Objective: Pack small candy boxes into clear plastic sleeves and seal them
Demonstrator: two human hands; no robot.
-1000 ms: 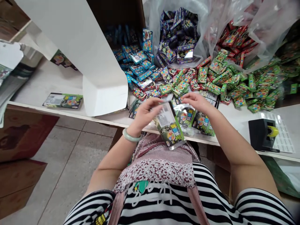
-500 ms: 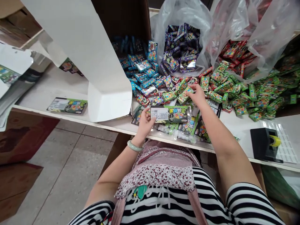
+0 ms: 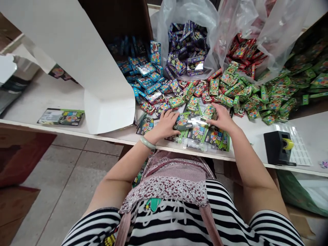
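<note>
My left hand (image 3: 166, 125) lies over the left end of a flat dark-and-green printed candy pack (image 3: 183, 123), its thumb along the near edge and its fingers along the far edge. To the right, my right hand (image 3: 221, 118) pinches a small green candy box (image 3: 208, 112) between thumb and fingers, low above the table. Beneath both hands several printed packs (image 3: 217, 136) and a clear plastic sleeve (image 3: 193, 145) overlap at the table's front edge. Just beyond them lie loose small boxes, mostly green (image 3: 176, 101) and red (image 3: 201, 87).
Blue boxes (image 3: 146, 82) spill from a carton at the back left. Clear bags hold purple boxes (image 3: 188, 44) and red boxes (image 3: 244, 48). A white carton flap (image 3: 109, 109) hangs over the table's left. At right stands a black tape dispenser (image 3: 278, 147) beside a sheet of clear stickers (image 3: 299, 147).
The pack in my left hand has been lowered and turned, its label side no longer showing. My right hand has drawn a green box nearer from the pile. The view has shifted slightly.
</note>
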